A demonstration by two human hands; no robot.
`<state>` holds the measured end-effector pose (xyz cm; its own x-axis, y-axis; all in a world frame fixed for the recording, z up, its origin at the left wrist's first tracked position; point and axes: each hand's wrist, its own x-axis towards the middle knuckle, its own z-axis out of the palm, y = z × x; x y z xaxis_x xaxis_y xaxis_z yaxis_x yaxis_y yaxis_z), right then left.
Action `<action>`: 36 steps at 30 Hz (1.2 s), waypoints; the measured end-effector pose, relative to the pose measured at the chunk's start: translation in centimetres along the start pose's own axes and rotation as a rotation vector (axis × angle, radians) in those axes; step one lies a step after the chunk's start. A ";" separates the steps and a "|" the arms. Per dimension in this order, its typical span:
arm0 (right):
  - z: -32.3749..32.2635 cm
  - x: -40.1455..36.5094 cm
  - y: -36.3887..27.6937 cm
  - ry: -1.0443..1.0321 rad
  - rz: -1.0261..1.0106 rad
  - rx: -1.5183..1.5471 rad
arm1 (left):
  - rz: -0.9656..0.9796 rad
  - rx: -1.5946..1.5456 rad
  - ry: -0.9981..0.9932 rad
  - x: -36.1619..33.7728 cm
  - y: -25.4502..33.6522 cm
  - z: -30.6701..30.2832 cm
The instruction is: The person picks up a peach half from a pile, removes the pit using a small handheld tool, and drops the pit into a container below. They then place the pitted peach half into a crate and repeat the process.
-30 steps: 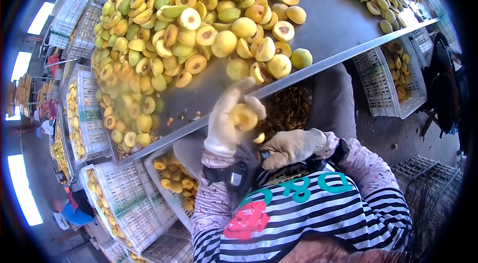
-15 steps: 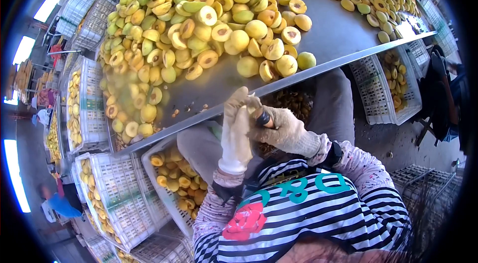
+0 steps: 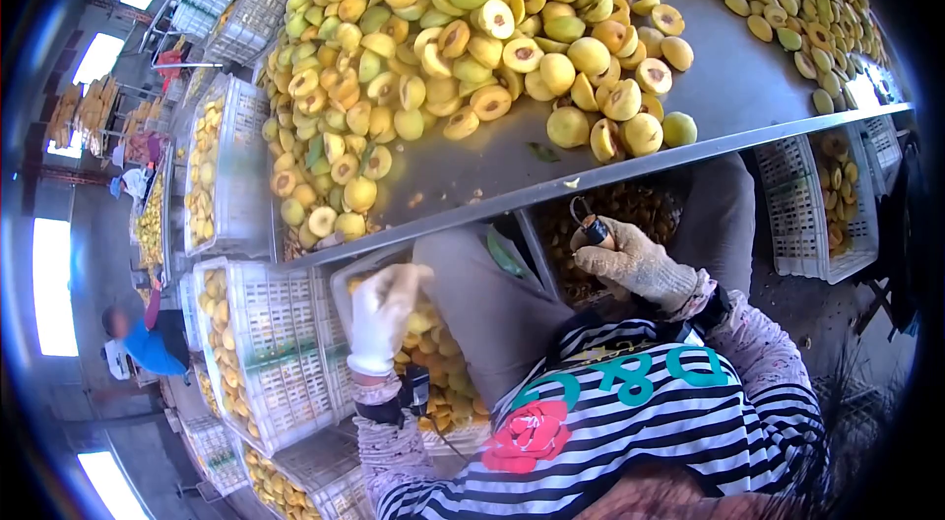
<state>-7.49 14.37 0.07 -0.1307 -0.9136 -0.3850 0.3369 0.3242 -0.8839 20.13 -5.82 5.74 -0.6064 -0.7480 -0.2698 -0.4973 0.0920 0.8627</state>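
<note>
My left hand point(image 3: 380, 321), in a pale work glove, hovers over a white crate point(image 3: 341, 301) beside my leg. Its fingers stretch to the right, and no fruit shows in them. Under it lie yellow peach halves point(image 3: 445, 374). My right hand point(image 3: 645, 266), also gloved, is wrapped round the dark wooden handle of a pitting tool point(image 3: 595, 230), whose curved metal loop points up. That hand is above a container of brown scraps point(image 3: 645, 207) between my knees, just below the table edge.
A metal table point(image 3: 733, 77) carries a big heap of peach halves point(image 3: 433, 47). Crates of fruit stand at the left point(image 3: 281, 353) and under the table's right end point(image 3: 795, 210). A person in blue point(image 3: 156, 351) is far left.
My hands were together at the table edge and have parted. The left moved down and left over the crate; the right moved slightly right, keeping the pitting tool. The view shifted.
</note>
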 end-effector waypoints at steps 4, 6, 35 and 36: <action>-0.7 0.7 0.9 -0.051 0.013 0.092 | 0.212 -0.018 0.092 6.7 4.4 2.6; -1.2 0.6 1.1 -0.014 -0.016 0.032 | 0.398 0.314 0.122 13.3 3.4 4.1; 0.3 0.1 0.8 0.039 0.014 0.054 | 0.091 -0.985 -0.347 7.6 1.5 15.3; 0.5 0.3 1.0 0.069 0.033 -0.054 | 0.045 -0.981 -0.277 7.4 1.2 15.9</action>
<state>-6.69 14.28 -0.78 -0.1851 -0.8835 -0.4303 0.2914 0.3688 -0.8826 5.13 -0.81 -2.04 -0.7964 -0.5670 -0.2105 0.1814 -0.5560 0.8111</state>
